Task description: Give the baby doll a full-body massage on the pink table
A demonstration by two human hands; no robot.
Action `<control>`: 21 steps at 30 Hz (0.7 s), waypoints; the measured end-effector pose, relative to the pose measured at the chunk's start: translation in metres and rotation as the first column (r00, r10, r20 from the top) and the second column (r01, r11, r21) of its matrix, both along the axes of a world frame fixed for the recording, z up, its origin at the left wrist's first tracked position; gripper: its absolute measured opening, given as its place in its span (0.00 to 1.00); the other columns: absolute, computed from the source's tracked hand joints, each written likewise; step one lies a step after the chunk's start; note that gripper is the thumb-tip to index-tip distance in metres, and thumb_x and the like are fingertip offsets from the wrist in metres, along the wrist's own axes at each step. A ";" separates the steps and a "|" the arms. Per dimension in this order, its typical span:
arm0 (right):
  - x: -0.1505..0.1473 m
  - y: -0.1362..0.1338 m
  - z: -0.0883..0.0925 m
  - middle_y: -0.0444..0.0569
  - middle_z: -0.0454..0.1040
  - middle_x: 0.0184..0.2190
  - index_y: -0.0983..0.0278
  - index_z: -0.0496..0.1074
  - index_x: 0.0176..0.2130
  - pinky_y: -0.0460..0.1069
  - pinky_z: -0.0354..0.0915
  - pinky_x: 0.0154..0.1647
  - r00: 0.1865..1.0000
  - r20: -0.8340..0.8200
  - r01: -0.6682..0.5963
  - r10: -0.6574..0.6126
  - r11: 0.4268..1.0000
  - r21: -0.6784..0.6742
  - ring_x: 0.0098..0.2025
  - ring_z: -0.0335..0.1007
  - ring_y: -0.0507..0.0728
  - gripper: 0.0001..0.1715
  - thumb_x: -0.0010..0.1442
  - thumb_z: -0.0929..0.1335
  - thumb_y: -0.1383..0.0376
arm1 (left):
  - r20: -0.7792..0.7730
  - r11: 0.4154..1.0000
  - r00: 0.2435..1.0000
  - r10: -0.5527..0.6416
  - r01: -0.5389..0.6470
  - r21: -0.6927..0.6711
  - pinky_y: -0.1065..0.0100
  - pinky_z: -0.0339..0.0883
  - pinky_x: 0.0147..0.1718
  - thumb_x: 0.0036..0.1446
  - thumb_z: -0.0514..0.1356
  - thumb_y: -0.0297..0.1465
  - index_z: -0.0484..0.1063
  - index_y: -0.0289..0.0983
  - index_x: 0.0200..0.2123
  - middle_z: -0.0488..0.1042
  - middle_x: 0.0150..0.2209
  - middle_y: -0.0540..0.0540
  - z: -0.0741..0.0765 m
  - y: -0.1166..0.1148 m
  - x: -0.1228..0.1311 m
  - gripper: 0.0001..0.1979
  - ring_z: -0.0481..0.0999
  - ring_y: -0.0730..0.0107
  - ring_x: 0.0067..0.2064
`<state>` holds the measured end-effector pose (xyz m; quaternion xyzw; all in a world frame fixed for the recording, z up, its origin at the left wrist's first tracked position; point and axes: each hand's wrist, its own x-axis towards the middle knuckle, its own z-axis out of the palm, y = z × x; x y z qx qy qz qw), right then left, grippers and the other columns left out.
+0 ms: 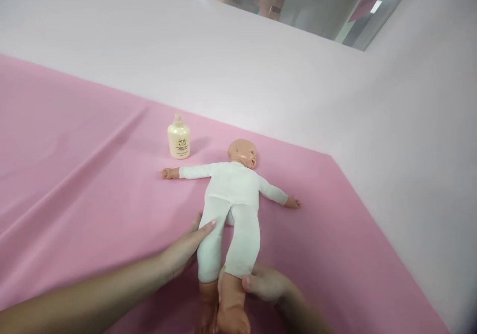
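Note:
A baby doll [234,185] in a white cloth suit lies on its back on the pink cloth [112,200], arms spread wide, head turned to the right. My left hand [190,244] is wrapped around the doll's thigh on the left side, thumb on top and fingers hidden beneath. Lower down, my right hand [264,283] grips the other leg just above the foot, its thumb resting at the cuff of the trouser leg. Both of the doll's feet point toward me, near the bottom edge of the view.
A cream-coloured pump bottle [179,140] stands upright on the cloth beyond the doll's outstretched arm. White walls [167,45] border the surface at the back and right. A window [261,1] is set high in the back wall. Folds run through the cloth at left.

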<state>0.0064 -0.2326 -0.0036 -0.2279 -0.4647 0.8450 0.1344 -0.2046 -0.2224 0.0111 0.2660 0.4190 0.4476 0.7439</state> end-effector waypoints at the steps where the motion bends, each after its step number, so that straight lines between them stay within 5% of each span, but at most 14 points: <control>1: 0.002 0.001 -0.003 0.48 0.73 0.27 0.70 0.72 0.34 0.43 0.67 0.35 0.999 0.034 0.018 -0.018 1.000 -0.009 0.27 0.67 0.47 0.44 0.46 0.72 0.32 | -0.014 1.000 1.000 0.008 -0.007 0.015 0.53 0.64 0.62 0.61 0.65 0.43 0.48 0.46 0.72 0.68 0.65 0.40 -0.001 0.001 0.000 0.42 0.66 0.50 0.67; 6: 0.008 0.007 -0.001 0.50 0.75 0.30 0.70 0.75 0.41 0.44 0.66 0.31 0.977 0.139 0.162 -0.162 0.987 0.013 0.27 0.69 0.49 0.42 0.48 0.74 0.36 | -0.114 0.987 0.990 0.084 -0.067 0.146 0.52 0.64 0.63 0.57 0.69 0.39 0.42 0.48 0.73 0.63 0.67 0.39 -0.005 0.005 -0.002 0.49 0.63 0.50 0.68; 12: 0.011 0.019 0.006 0.53 0.76 0.30 0.70 0.71 0.50 0.46 0.68 0.27 0.936 0.193 0.299 -0.296 0.954 0.014 0.26 0.72 0.52 0.47 0.54 0.68 0.33 | -0.211 0.979 0.977 0.021 0.022 0.202 0.51 0.66 0.61 0.51 0.70 0.43 0.39 0.47 0.72 0.59 0.69 0.38 -0.011 0.007 -0.002 0.55 0.62 0.44 0.68; 21: 0.017 0.024 0.024 0.53 0.76 0.32 0.65 0.73 0.49 0.50 0.68 0.32 0.831 0.473 0.261 -0.294 0.956 0.135 0.28 0.71 0.55 0.42 0.53 0.70 0.35 | -0.328 0.951 0.944 -0.047 0.143 0.273 0.51 0.60 0.65 0.49 0.69 0.49 0.34 0.43 0.72 0.59 0.68 0.34 -0.017 0.013 -0.006 0.60 0.60 0.45 0.69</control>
